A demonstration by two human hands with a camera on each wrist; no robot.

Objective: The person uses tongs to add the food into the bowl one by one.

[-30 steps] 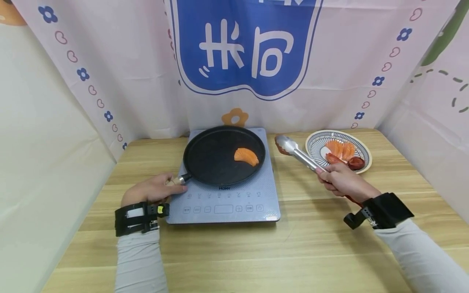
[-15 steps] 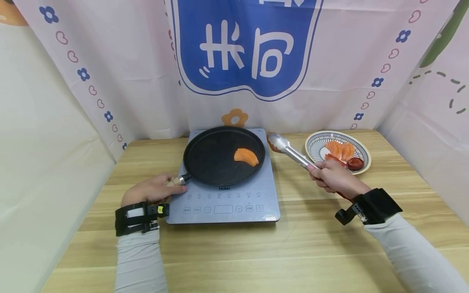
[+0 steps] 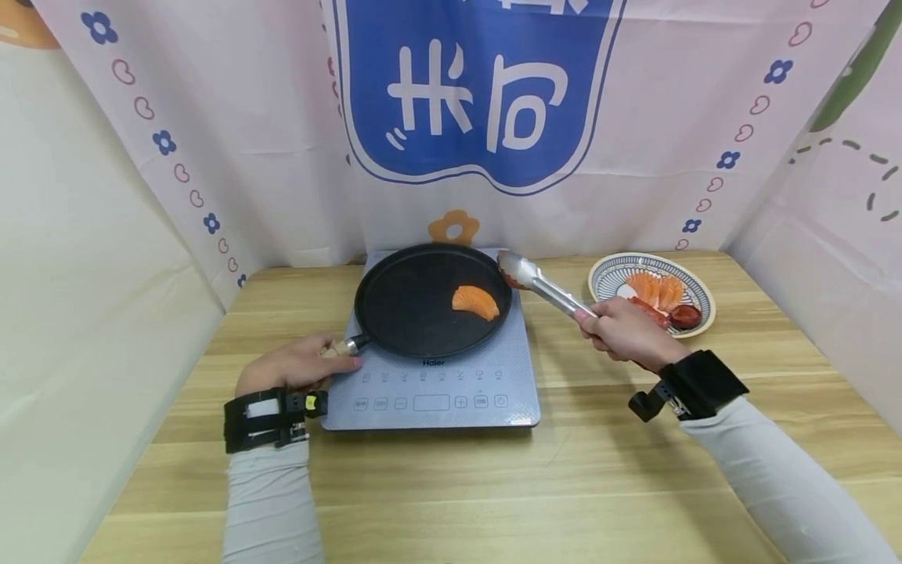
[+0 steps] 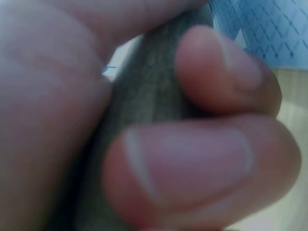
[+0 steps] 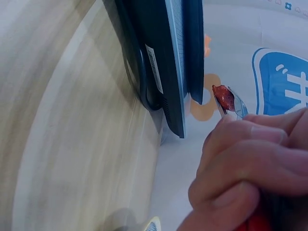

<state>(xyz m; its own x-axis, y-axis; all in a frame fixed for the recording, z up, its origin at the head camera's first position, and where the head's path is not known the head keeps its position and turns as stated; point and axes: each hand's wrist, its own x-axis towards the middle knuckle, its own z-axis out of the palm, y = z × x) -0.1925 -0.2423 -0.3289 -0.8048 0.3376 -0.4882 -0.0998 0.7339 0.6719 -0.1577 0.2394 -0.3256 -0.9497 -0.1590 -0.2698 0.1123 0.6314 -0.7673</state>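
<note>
My left hand (image 3: 292,366) grips the handle (image 3: 347,347) of a flat black frying pan (image 3: 409,305); in the left wrist view its fingers (image 4: 192,163) curl round the handle. An orange salmon slice (image 3: 475,302) lies in the pan's right half. My right hand (image 3: 627,330) holds metal tongs (image 3: 557,294) with red handles. Between the tongs' tips is a dark red piece of food (image 5: 223,97), mostly covered by them in the head view; its kind is unclear. The tips are over the pan's right rim, and the salmon slice lies apart from them.
Beneath the pan is a grey induction cooker (image 3: 430,384) with touch buttons along its front. To the right stands a patterned plate (image 3: 601,286) with salmon slices (image 3: 669,293) and dark red pieces (image 3: 685,316). A printed cloth (image 3: 282,157) hangs behind the wooden table (image 3: 451,493).
My right hand has moved left with the tongs, bringing the red piece from beside the plate to the pan's right rim. The left hand, pan and salmon slice stay put.
</note>
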